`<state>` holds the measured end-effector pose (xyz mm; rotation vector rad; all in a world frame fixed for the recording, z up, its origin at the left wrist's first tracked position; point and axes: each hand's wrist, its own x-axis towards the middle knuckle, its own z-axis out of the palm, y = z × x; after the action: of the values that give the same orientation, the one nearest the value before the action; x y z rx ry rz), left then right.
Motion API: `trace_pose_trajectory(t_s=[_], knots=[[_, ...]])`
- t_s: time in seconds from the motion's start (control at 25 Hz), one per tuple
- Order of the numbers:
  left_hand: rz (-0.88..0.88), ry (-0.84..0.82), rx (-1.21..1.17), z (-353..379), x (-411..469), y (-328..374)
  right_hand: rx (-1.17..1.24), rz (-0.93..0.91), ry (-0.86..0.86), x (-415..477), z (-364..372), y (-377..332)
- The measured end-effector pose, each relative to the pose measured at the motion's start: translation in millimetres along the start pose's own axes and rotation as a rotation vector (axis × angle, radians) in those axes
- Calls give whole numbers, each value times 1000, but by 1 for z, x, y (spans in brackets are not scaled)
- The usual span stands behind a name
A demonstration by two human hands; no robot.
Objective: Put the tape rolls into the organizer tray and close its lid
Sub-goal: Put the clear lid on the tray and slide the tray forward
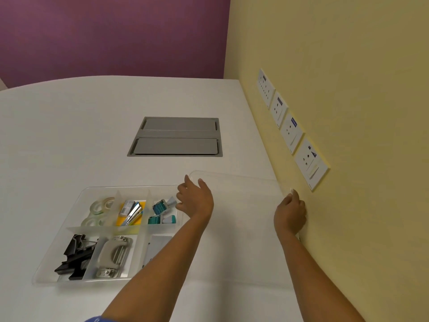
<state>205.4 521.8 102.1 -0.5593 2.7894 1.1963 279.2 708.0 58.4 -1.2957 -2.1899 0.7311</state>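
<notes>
The clear organizer tray (58,259) lies open on the white table at lower left. Clear tape rolls (98,211) sit in its far-left compartment. The transparent lid (241,189) lies flat on the table to the right of the tray, against the yellow wall. My left hand (193,197) touches the lid's left edge near its far corner, fingers spread. My right hand (290,212) grips the lid's right edge close to the wall.
Other tray compartments hold black binder clips (74,255), a hole punch (112,256), a stapler with sticky notes (132,212) and teal stamps (160,211). A grey cable hatch (175,137) is set into the table. Wall sockets (292,131) line the right wall.
</notes>
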Motion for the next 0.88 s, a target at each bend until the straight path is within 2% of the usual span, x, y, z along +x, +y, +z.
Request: trace_pose_trajectory(t_s=[0.32, 0.48, 0.56, 0.64, 0.76, 0.88], knots=[[15, 48, -505, -44, -5, 28, 129, -84, 289, 0, -38, -49], [57, 56, -826, -84, -6, 47, 363, 3, 367, -14, -56, -90], [61, 29, -1027, -107, -2, 55, 557, 36, 398, -23, -69, -111], [43, 0, -1223, -131, 4, 59, 915, 91, 333, -30, -79, -132], [6, 26, -1440, -161, 19, 53, 1376, 327, 21, -42, -86, -152], [91, 60, -1643, -191, 41, 39, 1655, 481, -273, -60, -71, -154]])
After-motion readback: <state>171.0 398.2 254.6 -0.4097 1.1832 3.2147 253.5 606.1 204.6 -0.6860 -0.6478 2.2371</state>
